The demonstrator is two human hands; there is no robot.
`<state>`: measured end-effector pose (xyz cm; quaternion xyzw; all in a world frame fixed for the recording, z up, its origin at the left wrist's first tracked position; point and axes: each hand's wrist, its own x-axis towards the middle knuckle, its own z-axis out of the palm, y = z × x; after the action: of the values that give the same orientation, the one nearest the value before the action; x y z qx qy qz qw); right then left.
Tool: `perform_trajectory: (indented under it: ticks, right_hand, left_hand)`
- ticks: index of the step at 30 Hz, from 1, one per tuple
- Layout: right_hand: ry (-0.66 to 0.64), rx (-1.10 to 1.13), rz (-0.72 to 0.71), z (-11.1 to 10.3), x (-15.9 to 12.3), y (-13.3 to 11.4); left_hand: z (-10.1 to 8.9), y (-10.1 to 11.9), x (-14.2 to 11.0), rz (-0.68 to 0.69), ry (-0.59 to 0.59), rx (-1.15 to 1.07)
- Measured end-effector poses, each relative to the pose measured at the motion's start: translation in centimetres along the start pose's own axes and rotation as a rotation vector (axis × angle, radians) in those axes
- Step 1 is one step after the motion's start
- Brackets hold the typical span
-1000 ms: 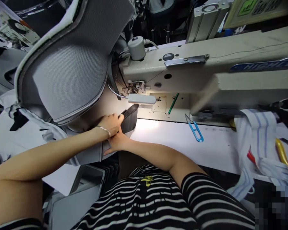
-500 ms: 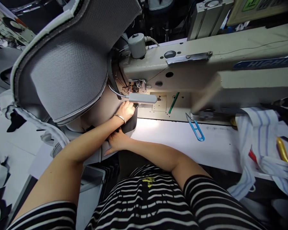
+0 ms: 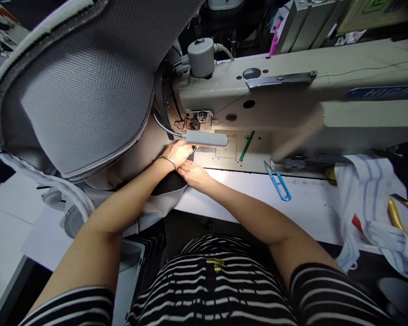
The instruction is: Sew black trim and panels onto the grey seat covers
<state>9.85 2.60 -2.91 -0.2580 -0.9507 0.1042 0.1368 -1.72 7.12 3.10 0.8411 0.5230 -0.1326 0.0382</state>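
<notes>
A large padded grey fabric cover [image 3: 88, 99] with pale edging bulges over the left side of the sewing machine [image 3: 221, 95]. My left hand [image 3: 178, 154], a bangle on its wrist, is closed on the cover's fabric just below the small lamp [image 3: 207, 137]. Touching it from the right, my right hand [image 3: 196, 175] has its fingers together on the edge of the same fabric, where a black part shows. The fingertips of both hands are partly hidden. The needle area lies behind the lamp, so the stitching spot cannot be seen.
Blue thread snips [image 3: 279, 184] lie on the white tabletop [image 3: 231, 199], right of my hands. A green stick [image 3: 247, 146] rests on the machine bed. Striped white webbing [image 3: 367, 199] and yellow-handled scissors [image 3: 399, 215] are at the right. A grey bin [image 3: 131, 271] stands below.
My right hand has moved up and to the right, from low on the fabric to beside my left hand. The fabric's lower edge has shifted, and the camera view has moved slightly.
</notes>
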Motion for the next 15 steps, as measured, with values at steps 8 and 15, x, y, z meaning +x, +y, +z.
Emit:
perform_trajectory:
  ticks: [8,15]
  right_hand:
    - [-0.114,0.017,0.011,-1.2,-0.8,0.3]
    - [-0.158,0.051,0.043,-3.0,-0.8,0.7]
  left_hand:
    - [-0.3,-1.6,0.6,-0.097,0.005,-0.01]
    - [0.0,-1.0,0.9,-0.137,-0.017,-0.01]
